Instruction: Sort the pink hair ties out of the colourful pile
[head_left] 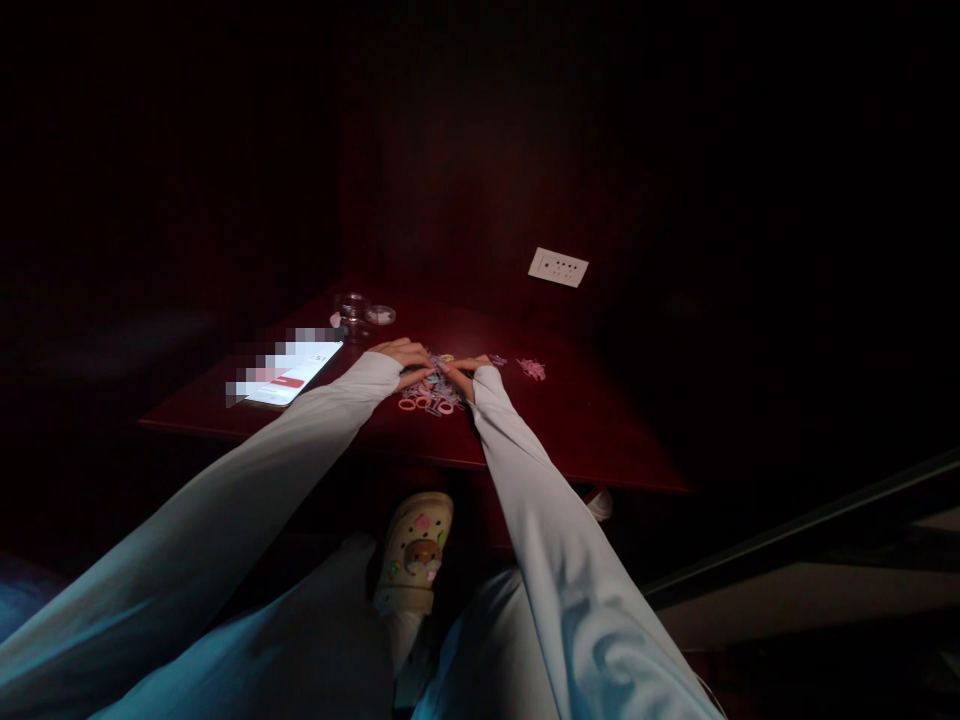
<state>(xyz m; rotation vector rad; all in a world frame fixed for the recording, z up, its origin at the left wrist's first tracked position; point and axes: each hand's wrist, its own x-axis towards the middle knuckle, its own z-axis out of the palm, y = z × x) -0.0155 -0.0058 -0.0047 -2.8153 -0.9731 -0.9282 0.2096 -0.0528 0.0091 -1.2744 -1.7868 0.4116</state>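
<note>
A pile of small hair ties [436,394] in pink, purple, blue and orange lies near the front edge of the dark red table [360,435]. My left hand [403,354] rests over the pile's left side, its fingers stretched out and the thumb apart. From the right, my right hand [466,368] reaches into the same pile, fingers extended and spread. The two hands' fingertips nearly meet above the hair ties, and small details between them are hard to make out. To the right sits a separate little heap of pink hair ties [532,370], with a few purple ones [497,360] beside it.
A lit phone [300,368] lies on the left of the table. Behind it stand a clear jar [351,308] and a round clear lid [381,315]. A white socket plate [559,267] is on the wall. Below the table edge shows a cream clog [415,550].
</note>
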